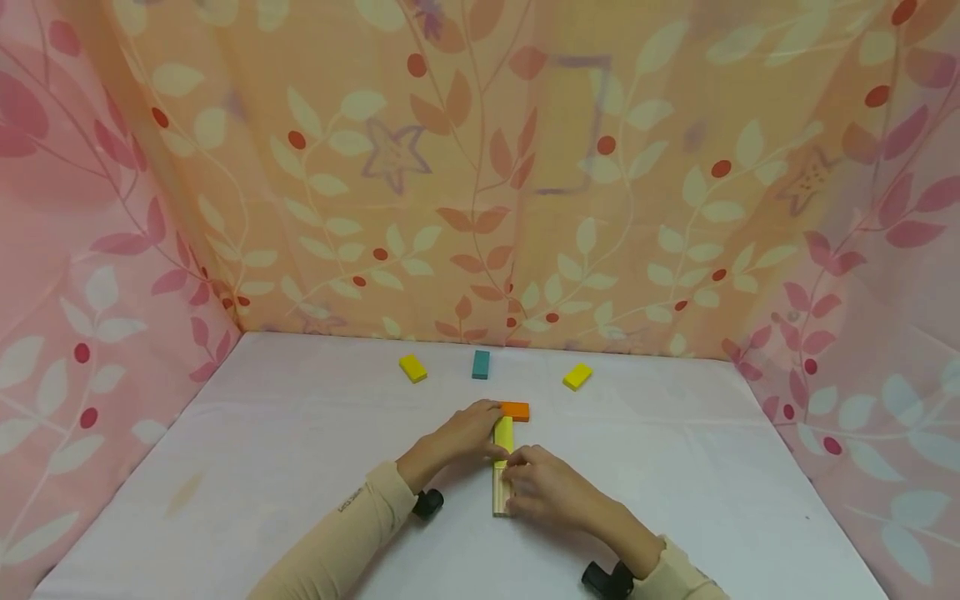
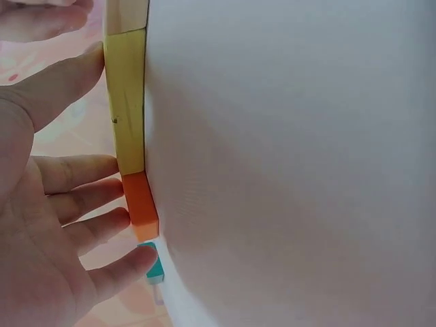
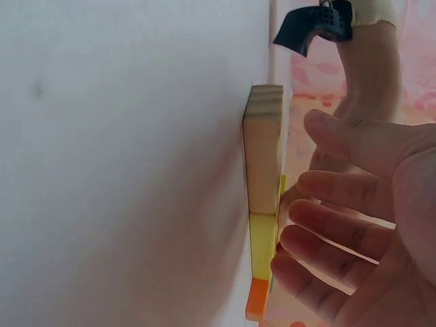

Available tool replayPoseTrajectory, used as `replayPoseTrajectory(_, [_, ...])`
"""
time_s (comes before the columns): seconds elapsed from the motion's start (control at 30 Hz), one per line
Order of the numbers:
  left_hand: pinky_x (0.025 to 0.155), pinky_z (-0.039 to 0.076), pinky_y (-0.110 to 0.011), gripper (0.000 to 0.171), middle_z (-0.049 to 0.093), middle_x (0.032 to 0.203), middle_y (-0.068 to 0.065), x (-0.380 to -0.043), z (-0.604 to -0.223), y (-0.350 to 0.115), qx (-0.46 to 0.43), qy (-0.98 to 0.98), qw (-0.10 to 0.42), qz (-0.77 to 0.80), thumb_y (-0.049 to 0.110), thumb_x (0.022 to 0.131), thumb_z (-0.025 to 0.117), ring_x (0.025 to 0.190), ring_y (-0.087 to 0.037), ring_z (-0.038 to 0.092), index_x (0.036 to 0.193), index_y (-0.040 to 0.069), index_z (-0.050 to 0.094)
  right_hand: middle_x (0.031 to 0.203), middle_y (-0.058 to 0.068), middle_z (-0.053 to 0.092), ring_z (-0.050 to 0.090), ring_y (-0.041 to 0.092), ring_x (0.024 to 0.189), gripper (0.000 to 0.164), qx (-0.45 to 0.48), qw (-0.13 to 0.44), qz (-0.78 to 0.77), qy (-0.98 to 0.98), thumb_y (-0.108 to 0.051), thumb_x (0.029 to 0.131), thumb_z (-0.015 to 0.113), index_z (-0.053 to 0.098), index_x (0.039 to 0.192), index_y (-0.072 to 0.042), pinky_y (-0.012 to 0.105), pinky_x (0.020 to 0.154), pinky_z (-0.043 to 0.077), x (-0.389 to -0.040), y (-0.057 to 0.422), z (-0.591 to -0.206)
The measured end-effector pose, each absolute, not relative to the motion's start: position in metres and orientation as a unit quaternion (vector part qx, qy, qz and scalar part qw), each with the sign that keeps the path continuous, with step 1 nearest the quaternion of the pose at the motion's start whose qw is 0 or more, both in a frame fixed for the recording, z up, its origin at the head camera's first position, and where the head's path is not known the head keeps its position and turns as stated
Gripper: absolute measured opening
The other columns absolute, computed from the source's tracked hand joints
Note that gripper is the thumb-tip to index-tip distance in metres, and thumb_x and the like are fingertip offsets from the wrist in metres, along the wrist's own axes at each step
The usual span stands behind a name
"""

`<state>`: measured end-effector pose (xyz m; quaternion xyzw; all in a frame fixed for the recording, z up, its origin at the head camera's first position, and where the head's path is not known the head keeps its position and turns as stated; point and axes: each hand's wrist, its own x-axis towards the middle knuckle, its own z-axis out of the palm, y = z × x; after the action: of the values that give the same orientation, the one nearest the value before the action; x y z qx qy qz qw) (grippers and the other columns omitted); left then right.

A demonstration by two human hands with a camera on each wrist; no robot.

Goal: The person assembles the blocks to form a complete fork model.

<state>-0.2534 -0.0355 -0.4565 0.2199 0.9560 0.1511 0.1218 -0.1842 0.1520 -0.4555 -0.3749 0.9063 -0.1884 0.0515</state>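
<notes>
Three blocks form a T on the white table. An orange block (image 1: pixel 515 411) lies crosswise at the far end, a yellow block (image 1: pixel 504 431) runs lengthwise from it, and a plain wooden block (image 1: pixel 498 497) continues the line nearer to me. My left hand (image 1: pixel 469 433) is at the left side of the row. In the left wrist view its fairly straight fingers (image 2: pixel 95 231) reach the orange and yellow blocks, with the thumb at the yellow one's near end. On the right of the row, my right hand (image 1: pixel 558 490) has its fingers (image 3: pixel 334 225) extended and spread beside the wooden and yellow blocks.
Farther back lie a yellow block (image 1: pixel 412 367) on the left, a teal block (image 1: pixel 481 365) in the middle and another yellow block (image 1: pixel 577 377) on the right. Leaf-patterned cloth (image 1: pixel 480 167) walls the table (image 1: pixel 315 408) at the back and sides.
</notes>
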Motion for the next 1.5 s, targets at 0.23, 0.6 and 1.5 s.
replayPoseTrajectory(0.23, [0.109, 0.043, -0.047, 0.066, 0.052, 0.144, -0.006, -0.250, -0.457, -0.034, 0.240, 0.957, 0.095, 0.134, 0.044, 0.081, 0.076, 0.136, -0.024, 0.044, 0.133, 0.008, 0.058, 0.116, -0.003, 0.062, 0.057, 0.014, 0.108, 0.031, -0.332, 0.060, -0.215, 0.917, -0.028, 0.089, 0.071, 0.072, 0.114, -0.010, 0.036, 0.095, 0.053, -0.193, 0.159, -0.445])
replayPoseTrajectory(0.6, [0.108, 0.044, -0.043, 0.057, 0.056, 0.139, -0.004, -0.248, -0.455, -0.032, 0.255, 0.956, 0.090, 0.115, 0.043, 0.084, 0.075, 0.130, -0.022, 0.048, 0.129, 0.011, 0.062, 0.110, 0.001, 0.064, 0.060, 0.022, 0.106, 0.027, -0.282, 0.036, -0.279, 0.917, -0.023, 0.089, 0.072, 0.072, 0.110, -0.007, 0.046, 0.095, 0.053, -0.226, 0.176, -0.431])
replayPoseTrajectory(1.5, [0.113, 0.037, -0.046, 0.084, 0.042, 0.152, -0.007, -0.240, -0.457, -0.043, 0.275, 0.945, 0.122, 0.126, 0.057, 0.079, 0.073, 0.139, -0.025, 0.040, 0.145, 0.013, 0.045, 0.113, 0.017, 0.064, 0.059, 0.036, 0.109, 0.035, -0.200, -0.054, -0.243, 0.948, -0.018, 0.089, 0.069, 0.067, 0.117, 0.004, 0.053, 0.099, 0.047, -0.306, 0.215, -0.436])
